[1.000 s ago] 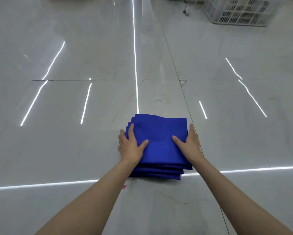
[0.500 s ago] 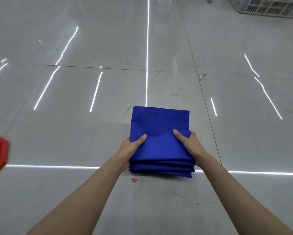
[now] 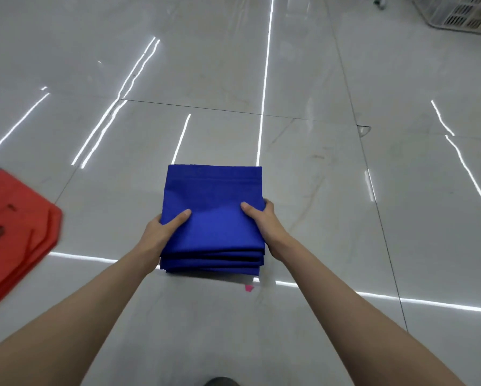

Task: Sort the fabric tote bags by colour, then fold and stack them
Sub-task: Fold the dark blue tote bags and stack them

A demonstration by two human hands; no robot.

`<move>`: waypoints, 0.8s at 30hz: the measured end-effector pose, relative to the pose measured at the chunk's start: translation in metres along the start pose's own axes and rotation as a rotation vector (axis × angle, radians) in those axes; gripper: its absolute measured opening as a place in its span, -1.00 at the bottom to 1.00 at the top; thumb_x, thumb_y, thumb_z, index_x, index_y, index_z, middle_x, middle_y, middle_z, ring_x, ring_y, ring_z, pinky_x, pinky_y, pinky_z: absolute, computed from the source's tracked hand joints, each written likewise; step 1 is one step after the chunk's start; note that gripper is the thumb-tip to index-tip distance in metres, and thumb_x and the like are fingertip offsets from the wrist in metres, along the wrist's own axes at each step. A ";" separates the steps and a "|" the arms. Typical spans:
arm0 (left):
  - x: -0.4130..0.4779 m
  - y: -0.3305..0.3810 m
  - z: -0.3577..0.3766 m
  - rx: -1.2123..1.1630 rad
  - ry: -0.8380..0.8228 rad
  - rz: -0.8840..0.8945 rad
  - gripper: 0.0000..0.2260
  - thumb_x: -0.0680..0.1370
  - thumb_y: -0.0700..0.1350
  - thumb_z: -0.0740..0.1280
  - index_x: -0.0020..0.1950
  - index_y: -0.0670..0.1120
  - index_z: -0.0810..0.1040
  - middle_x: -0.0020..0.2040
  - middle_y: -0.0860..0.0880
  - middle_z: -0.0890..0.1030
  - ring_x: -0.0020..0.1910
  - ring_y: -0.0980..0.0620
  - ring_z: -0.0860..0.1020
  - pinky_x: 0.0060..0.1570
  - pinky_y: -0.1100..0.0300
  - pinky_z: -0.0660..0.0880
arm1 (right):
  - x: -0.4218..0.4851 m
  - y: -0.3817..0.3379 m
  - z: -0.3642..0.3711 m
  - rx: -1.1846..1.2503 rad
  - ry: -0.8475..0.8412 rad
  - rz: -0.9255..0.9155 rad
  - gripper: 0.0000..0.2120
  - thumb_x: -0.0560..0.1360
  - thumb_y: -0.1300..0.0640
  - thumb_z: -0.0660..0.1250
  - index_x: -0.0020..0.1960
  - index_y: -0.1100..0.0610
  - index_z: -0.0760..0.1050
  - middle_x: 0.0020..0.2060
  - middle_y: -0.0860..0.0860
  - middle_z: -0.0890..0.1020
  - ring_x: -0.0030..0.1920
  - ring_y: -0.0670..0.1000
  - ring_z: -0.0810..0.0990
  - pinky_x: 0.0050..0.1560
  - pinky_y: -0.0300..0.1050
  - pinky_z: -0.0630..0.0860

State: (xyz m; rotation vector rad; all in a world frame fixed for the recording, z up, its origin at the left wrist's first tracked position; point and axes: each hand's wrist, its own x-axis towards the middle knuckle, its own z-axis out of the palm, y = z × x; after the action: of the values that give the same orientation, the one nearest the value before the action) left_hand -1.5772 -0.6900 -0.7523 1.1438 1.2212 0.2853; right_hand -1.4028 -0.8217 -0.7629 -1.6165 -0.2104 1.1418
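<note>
Blue fabric, folded square and piled several layers deep: your stack of folded blue tote bags [image 3: 214, 218] is dead centre of the frame, low over the glossy grey tiled floor [image 3: 345, 190]. You've got it clamped from both sides. Your left hand [image 3: 161, 232] has its thumb flat on top, with the fingers tucked under the left edge where I can't see them. Your right hand [image 3: 267, 221] mirrors that, thumb on top and fingers curled round the right edge. I can't tell if the pile is fully clear of the floor, though the shadow under the near edge suggests it's lifted a bit.

Heads up on what could go sideways. The near edges of the layers look a touch staggered, and you're only gripping the sides, with nothing under the far end. I reckon a tilt or a quick swing could let the lower bags slide out, and then you're refolding.

A small pink scrap [image 3: 249, 288] lies on the floor just below the stack. The flat red fabric bags [image 3: 14, 232] sit at the left edge, well apart, so don't drop blue on them or your sorting's mixed. A white slotted plastic crate [image 3: 462, 12] is in the upper right corner.
</note>
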 end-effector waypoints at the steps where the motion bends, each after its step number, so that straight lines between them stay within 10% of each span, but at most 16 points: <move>1: 0.001 0.001 -0.010 -0.011 0.011 -0.009 -0.61 0.43 0.08 0.44 0.15 -0.06 0.48 0.03 0.01 0.60 -0.02 -0.01 0.57 -0.10 0.13 0.51 | 0.003 -0.002 0.009 -0.003 -0.022 -0.001 -0.31 0.54 -0.02 0.30 0.50 0.09 -0.02 0.28 0.03 0.44 0.21 0.06 0.52 0.26 0.03 0.47; 16: 0.022 0.008 -0.028 -0.178 -0.085 -0.051 -0.48 0.39 0.09 0.47 0.26 -0.09 0.46 0.13 -0.06 0.61 0.01 -0.04 0.61 -0.12 0.13 0.55 | 0.028 -0.011 0.027 0.149 -0.020 0.046 -0.34 0.37 -0.05 0.46 0.36 0.17 0.33 0.16 0.13 0.59 0.06 0.14 0.63 -0.21 -0.11 0.59; 24: 0.004 0.023 -0.043 0.289 0.090 0.387 -0.10 0.37 0.25 0.38 0.54 0.06 -0.06 0.54 0.07 0.02 0.50 0.05 0.08 0.44 0.00 0.16 | 0.023 -0.047 0.028 -0.116 0.061 -0.041 -0.18 0.49 -0.03 0.38 0.53 0.12 -0.05 0.40 0.09 0.31 0.08 0.01 0.53 -0.02 -0.14 0.51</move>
State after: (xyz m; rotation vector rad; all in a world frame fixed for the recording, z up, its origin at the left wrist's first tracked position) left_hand -1.6032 -0.6543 -0.7322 1.6368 1.1370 0.4662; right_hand -1.3932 -0.7705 -0.7355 -1.7393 -0.2728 1.0637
